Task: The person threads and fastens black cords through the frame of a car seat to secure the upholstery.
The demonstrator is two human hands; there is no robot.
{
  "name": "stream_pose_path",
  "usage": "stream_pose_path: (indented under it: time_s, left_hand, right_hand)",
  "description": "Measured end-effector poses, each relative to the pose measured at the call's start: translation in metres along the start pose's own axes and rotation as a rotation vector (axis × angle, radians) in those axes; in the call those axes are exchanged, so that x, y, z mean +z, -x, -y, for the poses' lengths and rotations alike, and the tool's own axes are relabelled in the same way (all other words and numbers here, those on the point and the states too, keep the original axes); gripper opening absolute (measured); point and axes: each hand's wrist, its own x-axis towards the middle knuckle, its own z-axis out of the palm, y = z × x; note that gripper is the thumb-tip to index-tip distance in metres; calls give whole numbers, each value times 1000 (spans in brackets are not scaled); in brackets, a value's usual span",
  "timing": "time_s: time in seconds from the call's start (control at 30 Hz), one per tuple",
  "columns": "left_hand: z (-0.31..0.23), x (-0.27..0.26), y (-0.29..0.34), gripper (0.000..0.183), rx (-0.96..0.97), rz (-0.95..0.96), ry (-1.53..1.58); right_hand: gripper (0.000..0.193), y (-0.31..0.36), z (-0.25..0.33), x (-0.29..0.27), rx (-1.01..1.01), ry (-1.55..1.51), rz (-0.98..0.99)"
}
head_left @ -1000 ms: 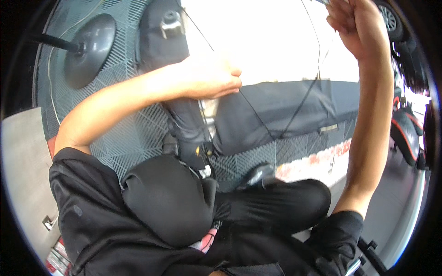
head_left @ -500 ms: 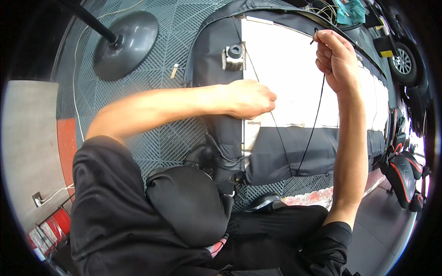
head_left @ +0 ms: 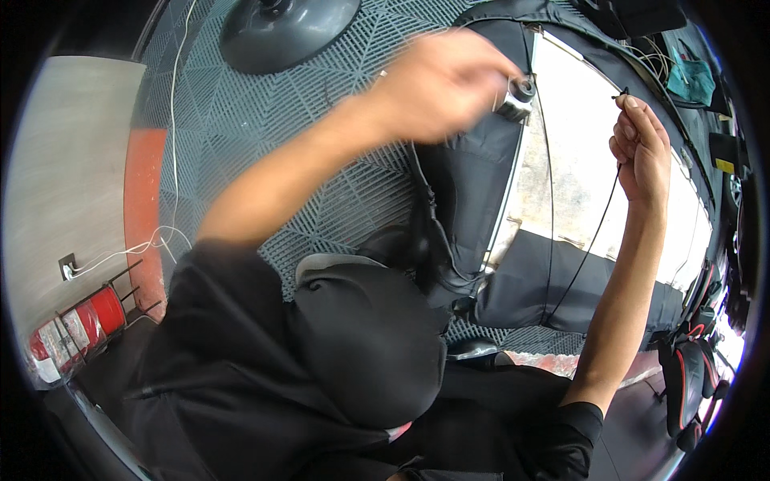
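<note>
A thin black cord (head_left: 550, 184) crosses a white panel (head_left: 581, 136) set in a black-covered seat part (head_left: 473, 188). It dips to the black fabric below the panel, then climbs back up to my right hand (head_left: 644, 148), whose pinched fingers hold its upper end. My left hand (head_left: 445, 88), smeared by motion, is stretched toward a metal bracket with a round black knob (head_left: 519, 96) at the panel's left edge. Blur hides how its fingers are set and whether they touch the bracket.
A round dark stand base (head_left: 289, 32) rests on the grey grid floor tiles (head_left: 337, 196). Along the left wall are a white cable (head_left: 174, 136) and a red roll (head_left: 100, 314). A teal cloth (head_left: 690, 80) lies at the far right, and black-and-red seats (head_left: 686, 377) stand lower right.
My left hand has moved from over the white panel up and away to the bracket. My right hand keeps its pinch on the cord. The whole view has shifted and tilted.
</note>
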Motion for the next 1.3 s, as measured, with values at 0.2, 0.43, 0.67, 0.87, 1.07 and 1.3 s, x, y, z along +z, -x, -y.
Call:
stream_pose_path:
  time_s: [0.2,0.43,0.67,0.87,1.07,1.3]
  left_hand:
    - [45,-12,89,65,-796,198,495]
    - [49,-5,108,23,-916,288,450]
    - [49,-34,99,18,-991,125,809]
    - [42,-43,105,25,-841,-128,1255]
    - [21,-45,94,43,-888,113,1242]
    - [23,-15,51,49,-693,206,1006]
  right_hand:
    - [18,-3,-1,3,102,23,56]
    - [18,-12,-2,-6,127,67,14]
    - [20,-8,3,-1,46,152,84]
    - [20,-5,10,23,65,184,187]
    - [21,-6,9,15,48,203,153]
    - [15,-14,10,17,36,234,93]
